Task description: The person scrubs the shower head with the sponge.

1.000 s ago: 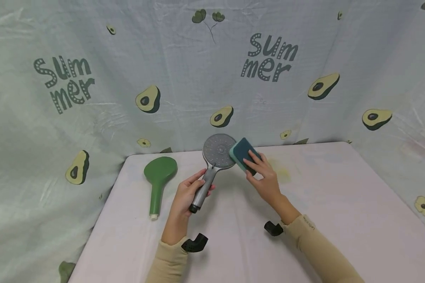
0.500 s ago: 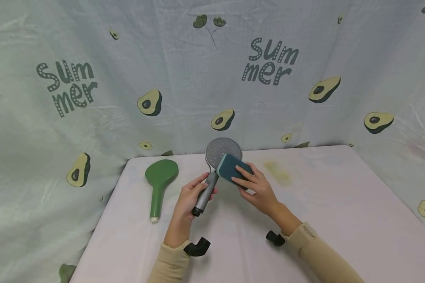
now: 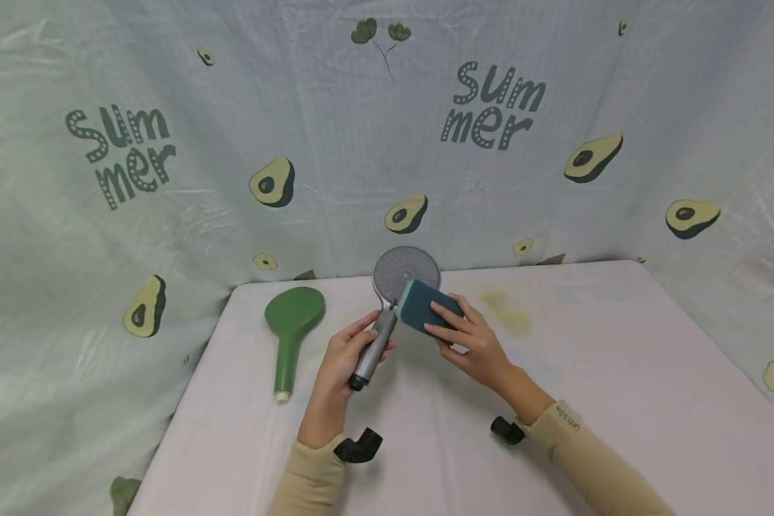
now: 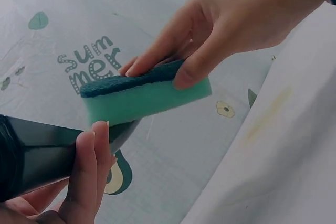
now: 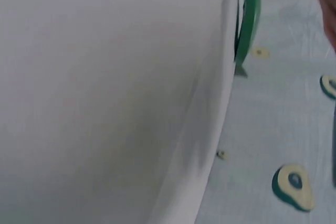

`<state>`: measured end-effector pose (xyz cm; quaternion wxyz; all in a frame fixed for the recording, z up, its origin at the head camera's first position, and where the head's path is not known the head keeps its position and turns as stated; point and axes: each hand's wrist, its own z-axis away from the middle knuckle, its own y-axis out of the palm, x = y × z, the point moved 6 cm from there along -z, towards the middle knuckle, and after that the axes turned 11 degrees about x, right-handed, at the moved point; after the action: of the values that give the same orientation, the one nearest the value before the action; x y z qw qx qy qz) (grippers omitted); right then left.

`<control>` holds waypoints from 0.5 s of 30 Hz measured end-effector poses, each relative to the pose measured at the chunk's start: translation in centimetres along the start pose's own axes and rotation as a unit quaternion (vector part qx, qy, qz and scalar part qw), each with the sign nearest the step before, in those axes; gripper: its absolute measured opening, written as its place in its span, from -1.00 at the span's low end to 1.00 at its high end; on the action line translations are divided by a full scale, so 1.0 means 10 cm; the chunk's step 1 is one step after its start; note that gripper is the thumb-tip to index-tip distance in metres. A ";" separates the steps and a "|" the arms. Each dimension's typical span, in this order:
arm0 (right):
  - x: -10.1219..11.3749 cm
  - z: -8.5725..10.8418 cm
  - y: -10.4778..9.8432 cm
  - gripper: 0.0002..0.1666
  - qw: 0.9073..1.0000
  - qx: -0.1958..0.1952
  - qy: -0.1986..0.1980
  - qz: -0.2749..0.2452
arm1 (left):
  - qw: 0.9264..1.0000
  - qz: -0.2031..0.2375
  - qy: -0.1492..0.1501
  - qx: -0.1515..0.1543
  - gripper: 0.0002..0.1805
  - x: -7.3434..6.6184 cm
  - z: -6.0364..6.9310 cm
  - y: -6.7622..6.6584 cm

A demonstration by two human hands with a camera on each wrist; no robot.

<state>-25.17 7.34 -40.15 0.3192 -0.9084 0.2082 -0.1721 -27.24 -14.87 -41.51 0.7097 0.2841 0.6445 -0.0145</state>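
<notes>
My left hand (image 3: 343, 358) grips the grey handle of a shower head (image 3: 403, 271), tilted with its round nozzle face up, above the table. In my right hand (image 3: 480, 351) is a sponge (image 3: 426, 308), dark teal on one side and light green on the other. Fingers lie over its dark side, and the thumb pinches the edge in the left wrist view. The sponge (image 4: 147, 100) covers the lower right of the shower head's face, its light green side toward it. The right wrist view shows mostly tabletop, with part of a hand at its right edge.
A green shower head (image 3: 293, 315) with a white threaded end lies on the white-covered table (image 3: 593, 358), left of my left hand. Behind the table hangs a cloth (image 3: 335, 107) printed with avocados. A yellowish stain (image 3: 506, 312) marks the tabletop at the back.
From beside the shower head's right edge, the sponge has moved left and down over its face, near the neck. In the last half second both hands have hardly moved.
</notes>
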 end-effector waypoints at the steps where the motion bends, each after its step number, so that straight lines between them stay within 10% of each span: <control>1: -0.04 0.00 -0.02 -0.71 1.000 -0.007 0.014 -0.004 | 1.000 -0.001 0.000 -0.001 -0.45 0.00 0.00 0.00; 8: -0.36 0.02 -0.21 -0.48 0.979 -0.062 0.187 -0.044 | 1.000 0.011 0.003 -0.026 -0.49 0.02 -0.01 -0.02; 15: -0.35 0.01 -0.24 -0.50 0.974 -0.062 0.210 -0.055 | 0.997 0.038 0.018 -0.067 -0.51 0.02 -0.02 -0.06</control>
<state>-27.50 10.77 -39.33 0.2012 -0.8803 0.2303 -0.3626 -27.60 -15.24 -41.95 0.7157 0.2598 0.6454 0.0607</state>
